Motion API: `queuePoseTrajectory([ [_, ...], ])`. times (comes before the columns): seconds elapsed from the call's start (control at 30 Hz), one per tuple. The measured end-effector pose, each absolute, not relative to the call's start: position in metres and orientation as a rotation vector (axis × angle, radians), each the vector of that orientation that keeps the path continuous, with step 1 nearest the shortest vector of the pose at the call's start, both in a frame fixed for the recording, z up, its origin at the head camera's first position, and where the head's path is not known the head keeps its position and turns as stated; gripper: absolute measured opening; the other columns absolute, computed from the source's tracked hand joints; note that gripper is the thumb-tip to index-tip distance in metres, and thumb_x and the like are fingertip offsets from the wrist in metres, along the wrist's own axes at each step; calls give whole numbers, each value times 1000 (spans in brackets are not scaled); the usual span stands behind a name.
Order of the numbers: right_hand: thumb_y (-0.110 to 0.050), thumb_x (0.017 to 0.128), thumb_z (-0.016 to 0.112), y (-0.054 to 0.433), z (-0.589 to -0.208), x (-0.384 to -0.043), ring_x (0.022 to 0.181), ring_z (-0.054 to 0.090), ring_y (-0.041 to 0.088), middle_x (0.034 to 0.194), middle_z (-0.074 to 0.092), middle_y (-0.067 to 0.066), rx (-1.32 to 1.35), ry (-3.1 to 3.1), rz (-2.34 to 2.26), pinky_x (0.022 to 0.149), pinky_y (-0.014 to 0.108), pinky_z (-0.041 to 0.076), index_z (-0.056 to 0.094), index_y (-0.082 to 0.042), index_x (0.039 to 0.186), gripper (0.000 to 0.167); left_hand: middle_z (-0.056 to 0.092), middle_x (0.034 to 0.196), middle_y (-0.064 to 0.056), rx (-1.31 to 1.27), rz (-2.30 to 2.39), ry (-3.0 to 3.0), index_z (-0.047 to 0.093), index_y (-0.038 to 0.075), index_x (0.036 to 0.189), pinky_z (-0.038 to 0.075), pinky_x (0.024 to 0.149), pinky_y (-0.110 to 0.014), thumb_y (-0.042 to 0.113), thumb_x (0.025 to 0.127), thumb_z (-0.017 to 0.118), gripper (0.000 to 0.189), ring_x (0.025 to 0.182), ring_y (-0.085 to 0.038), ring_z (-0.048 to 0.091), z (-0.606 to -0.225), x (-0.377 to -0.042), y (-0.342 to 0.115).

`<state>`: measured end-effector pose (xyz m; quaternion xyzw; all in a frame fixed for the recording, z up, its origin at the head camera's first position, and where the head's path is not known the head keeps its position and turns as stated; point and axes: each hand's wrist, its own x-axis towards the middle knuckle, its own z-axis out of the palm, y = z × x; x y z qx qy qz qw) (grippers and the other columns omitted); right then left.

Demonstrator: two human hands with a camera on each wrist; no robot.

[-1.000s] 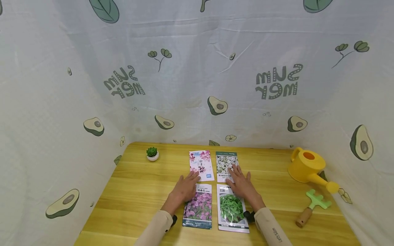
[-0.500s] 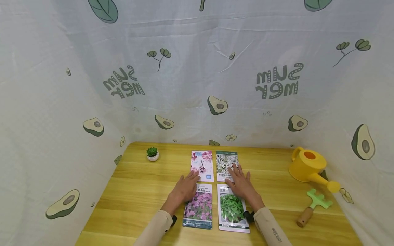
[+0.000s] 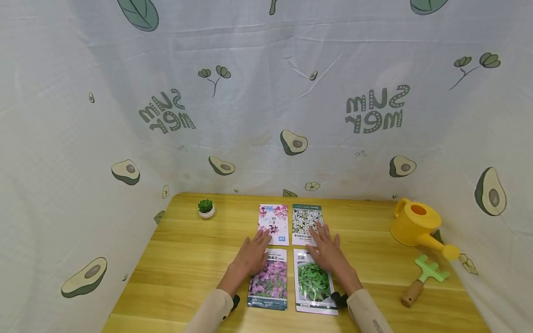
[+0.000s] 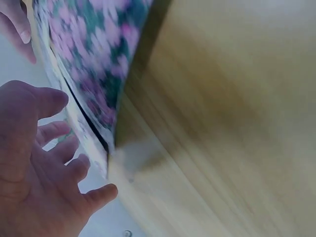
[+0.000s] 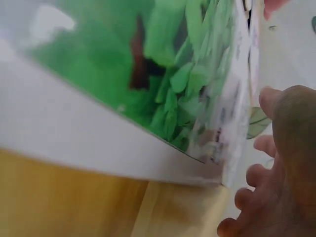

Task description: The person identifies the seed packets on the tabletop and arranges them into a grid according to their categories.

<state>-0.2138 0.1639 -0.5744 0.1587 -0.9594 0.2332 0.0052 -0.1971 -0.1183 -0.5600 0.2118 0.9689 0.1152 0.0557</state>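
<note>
Four seed packets lie in two rows on the wooden table. My left hand (image 3: pixel 252 255), fingers extended, has its fingertips over the near left corner of the pink-and-white flower packet (image 3: pixel 280 214). Its palm side overlaps the purple-pink flower packet (image 3: pixel 270 283) below. Fingers of my right hand (image 3: pixel 326 249) spread over the lower right part of the white-flower packet (image 3: pixel 303 216). Under that wrist lies the green-leaf packet (image 3: pixel 313 283). In the left wrist view, the left fingers (image 4: pixel 74 170) are loosely bent with nothing gripped; the right fingers (image 5: pixel 256 175) look similar.
A small potted succulent (image 3: pixel 206 208) stands at the back left. On the right are a yellow watering can (image 3: pixel 412 226) and a green hand rake (image 3: pixel 421 280) with a wooden handle. A printed curtain (image 3: pixel 258 106) hangs behind and beside the table (image 3: pixel 187 259).
The pink-and-white packet has slid slightly right and turned straighter under my left fingertips. My right hand has stayed nearly in place, its wrist shifting a little.
</note>
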Motion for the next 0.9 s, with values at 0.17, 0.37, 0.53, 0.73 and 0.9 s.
queuePoseTrajectory([
  [0.17,-31,102,75,167,-574,-179,157,24,57,170,31,31,640,-2910,811,118,85,16,46,2,161,74,31,177,-8,746,419,2917,40,9,167,32,127,-61,37,109,64,68,164,-31,27,-562,-170,-113],
  [0.37,-41,99,78,167,-576,-144,157,26,54,172,33,26,774,-2984,846,120,81,21,49,-2,160,79,23,180,-1,850,567,2815,34,15,171,27,128,-64,53,106,64,80,167,-26,16,-582,-144,-112],
  [0.53,-46,101,74,165,-579,-137,160,23,51,174,30,22,753,-3069,819,122,79,19,46,-3,163,80,25,180,-2,817,544,2806,35,15,170,25,129,-63,53,105,66,82,167,-27,17,-581,-138,-109],
  [0.73,-47,102,73,162,-581,-136,162,21,48,175,27,20,727,-3098,795,123,78,19,45,-4,164,81,26,179,-2,789,483,2816,36,15,170,26,130,-59,50,104,69,82,166,-27,20,-577,-137,-107],
  [0.9,-46,102,73,161,-582,-136,162,20,48,176,27,19,718,-3107,808,124,78,18,45,-4,164,80,27,179,-3,820,549,2826,37,14,169,26,129,-62,52,104,67,82,166,-28,20,-584,-138,-109],
])
